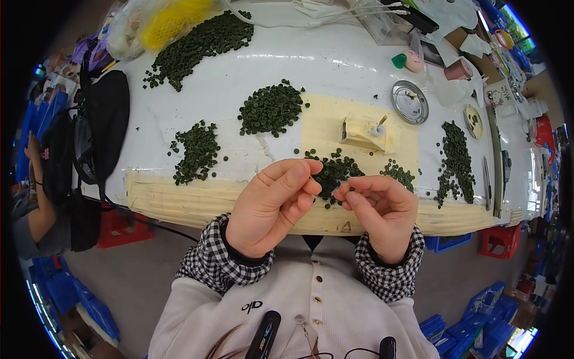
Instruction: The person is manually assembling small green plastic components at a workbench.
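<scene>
Both my hands hover over the near edge of the table, above a heap of small dark green round pieces [338, 170]. My left hand [263, 209] is closed, with thumb and forefinger pinched together; whatever lies between the tips is too small to make out. In a pinch, my right hand [385, 209] holds what looks like one small dark green round piece [351, 189]. The hands are close but apart. A smaller scatter of green pieces [399, 174] lies just beyond the right hand. Behind it stands a yellow-taped block [363, 133] with a short upright peg.
More green heaps lie at middle [272, 107], left [197, 152], far left [203, 48] and right [456, 161]. A round metal dish [409, 102] and a small yellowish dish [473, 122] sit at right. A black bag [110, 128] stands at left; another person's arm [40, 197] shows beyond.
</scene>
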`<state>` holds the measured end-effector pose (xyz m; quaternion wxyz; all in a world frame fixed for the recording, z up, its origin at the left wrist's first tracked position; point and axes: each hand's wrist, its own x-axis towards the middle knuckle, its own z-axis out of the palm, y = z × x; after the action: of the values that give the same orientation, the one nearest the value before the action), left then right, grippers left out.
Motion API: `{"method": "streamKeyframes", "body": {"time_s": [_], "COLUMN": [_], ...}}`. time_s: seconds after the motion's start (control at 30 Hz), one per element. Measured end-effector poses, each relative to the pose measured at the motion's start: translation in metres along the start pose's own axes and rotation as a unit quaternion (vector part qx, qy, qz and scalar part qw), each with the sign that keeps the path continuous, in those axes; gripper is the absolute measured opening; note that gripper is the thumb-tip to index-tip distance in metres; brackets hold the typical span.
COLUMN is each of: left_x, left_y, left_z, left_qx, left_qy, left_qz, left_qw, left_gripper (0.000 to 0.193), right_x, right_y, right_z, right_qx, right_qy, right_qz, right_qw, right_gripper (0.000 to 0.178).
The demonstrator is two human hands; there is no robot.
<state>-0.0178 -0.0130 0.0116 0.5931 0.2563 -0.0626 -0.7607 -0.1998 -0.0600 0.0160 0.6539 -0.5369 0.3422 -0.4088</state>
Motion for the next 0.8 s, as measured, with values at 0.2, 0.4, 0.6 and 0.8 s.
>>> {"method": "streamKeyframes", "body": {"time_s": [0.2,0.4,0.6,0.8], "left_x": [0.0013,0.0030,0.0038,0.0013], "left_y": [0.0018,0.0003,-0.0048,-0.0075], "left_z": [0.0030,0.0019,0.0009,0.0063], "left_qx": [-0.016,-0.038,0.001,0.104], "left_qy": [-0.012,-0.051,-0.040,-0.012], "left_qz": [-0.019,-0.024,-0.018,-0.018], "left_qw": [1.000,0.998,0.999,0.994], "left_gripper": [0.026,0.027,0.023,0.016], "right_x": [-0.0001,0.0001,0.0005,-0.0020], "right_y": [0.0009,0.0017,0.0010,-0.0008], "right_z": [0.0005,-0.0006,-0.0037,-0.0010], "right_qx": [-0.007,-0.016,-0.094,-0.138], "right_qy": [-0.005,-0.001,-0.002,0.038], "right_qz": [-0.006,-0.026,-0.103,-0.112], "right_qw": [1.000,1.000,0.990,0.983], "right_gripper": [0.019,0.017,0.016,0.013]}}
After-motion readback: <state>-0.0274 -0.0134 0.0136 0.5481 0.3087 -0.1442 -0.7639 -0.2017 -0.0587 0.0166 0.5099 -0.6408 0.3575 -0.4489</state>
